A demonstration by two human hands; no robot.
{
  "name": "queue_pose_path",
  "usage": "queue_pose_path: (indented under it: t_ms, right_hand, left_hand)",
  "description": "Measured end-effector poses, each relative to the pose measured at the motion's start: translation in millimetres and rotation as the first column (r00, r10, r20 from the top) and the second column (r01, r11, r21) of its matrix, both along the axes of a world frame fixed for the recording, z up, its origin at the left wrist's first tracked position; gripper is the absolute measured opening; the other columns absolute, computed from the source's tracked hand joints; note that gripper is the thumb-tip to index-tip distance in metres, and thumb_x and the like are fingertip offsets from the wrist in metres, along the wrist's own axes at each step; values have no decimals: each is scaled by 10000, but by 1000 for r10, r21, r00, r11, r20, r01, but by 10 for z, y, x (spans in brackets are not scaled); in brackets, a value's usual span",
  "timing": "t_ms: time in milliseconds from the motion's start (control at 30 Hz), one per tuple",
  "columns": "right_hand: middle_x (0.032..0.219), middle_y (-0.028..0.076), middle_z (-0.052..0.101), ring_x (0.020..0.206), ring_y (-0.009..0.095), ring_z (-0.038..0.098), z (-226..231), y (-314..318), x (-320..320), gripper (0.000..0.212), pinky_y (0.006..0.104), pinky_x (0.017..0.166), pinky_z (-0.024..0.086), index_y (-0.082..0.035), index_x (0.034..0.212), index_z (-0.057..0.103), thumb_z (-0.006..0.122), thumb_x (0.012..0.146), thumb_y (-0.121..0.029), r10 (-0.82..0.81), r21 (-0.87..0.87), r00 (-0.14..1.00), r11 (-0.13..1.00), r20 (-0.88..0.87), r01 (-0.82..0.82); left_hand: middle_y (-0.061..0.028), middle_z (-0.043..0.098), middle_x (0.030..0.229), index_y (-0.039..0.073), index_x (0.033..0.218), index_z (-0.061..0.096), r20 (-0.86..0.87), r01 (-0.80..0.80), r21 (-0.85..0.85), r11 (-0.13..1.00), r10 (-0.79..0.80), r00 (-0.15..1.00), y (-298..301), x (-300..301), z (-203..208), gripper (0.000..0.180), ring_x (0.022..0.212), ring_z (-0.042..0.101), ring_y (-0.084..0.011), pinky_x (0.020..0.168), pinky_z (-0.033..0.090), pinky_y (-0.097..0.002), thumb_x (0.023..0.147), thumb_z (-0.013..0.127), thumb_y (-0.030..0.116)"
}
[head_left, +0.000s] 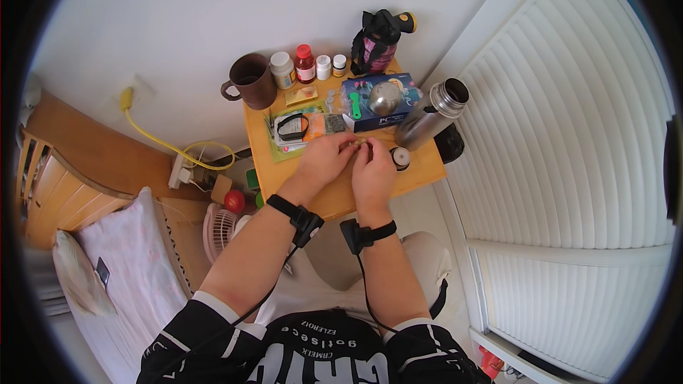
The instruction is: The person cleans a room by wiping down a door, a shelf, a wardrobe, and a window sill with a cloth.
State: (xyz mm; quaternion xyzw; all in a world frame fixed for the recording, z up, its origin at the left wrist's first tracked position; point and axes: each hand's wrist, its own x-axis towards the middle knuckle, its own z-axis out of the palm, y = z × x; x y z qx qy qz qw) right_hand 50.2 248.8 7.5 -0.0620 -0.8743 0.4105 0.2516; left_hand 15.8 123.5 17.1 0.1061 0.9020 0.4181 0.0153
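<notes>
Your left hand (327, 160): fingertips drawn together, meeting those of your right hand (375, 174), also pinched in. A tiny pale item (361, 142) shows where they meet, over the wooden surface (420, 179); its kind, and which hand clamps it, you cannot tell.

Round black-and-white lid (400, 158): just beside your right hand. Steel vacuum flask (420, 126): to the right, mouth uncovered. Black wristband (292, 126): on flat packets, left of your hands. Blue box (409, 85): beyond your hands, bearing a steel dome-shaped cup (385, 98) and a small green plastic piece (355, 104).

Status, as judged: flask opened, cup and lid apart from it; handling of the item unfinished, since it is not yet set down.

Far row, by the wall: brown mug (254, 85), white bottle (282, 72), red-capped bottle (304, 65), two small white bottles (324, 68), pink-and-black bottle (373, 55).
</notes>
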Motion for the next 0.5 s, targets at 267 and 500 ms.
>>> queue_pose_path:
  t_ms: [267, 500]
  right_hand:
    - [1040, 204, 719, 922, 395, 690, 13, -22, 6, 240, 440, 793, 557, 2, 1131, 683, 626, 970, -167, -5, 33, 1000, 999, 30, 4]
    - [1030, 214, 725, 898, 397, 698, 34, -33, 3, 267, 445, 783, 558, 0, 1134, 690, 636, 968, -202, -58, -17, 995, 998, 79, 60]
  left_hand:
    - [-146, 738, 895, 138, 1089, 741, 13, -33, 0, 999, 33, 999, 38, 13, 8, 240, 852, 706, -359, 737, 561, -450, 947, 659, 314]
    - [-139, 747, 906, 133, 1077, 742, -11, -84, -6, 996, 84, 996, 104, 63, 51, 235, 835, 714, -350, 728, 568, -434, 938, 673, 310]
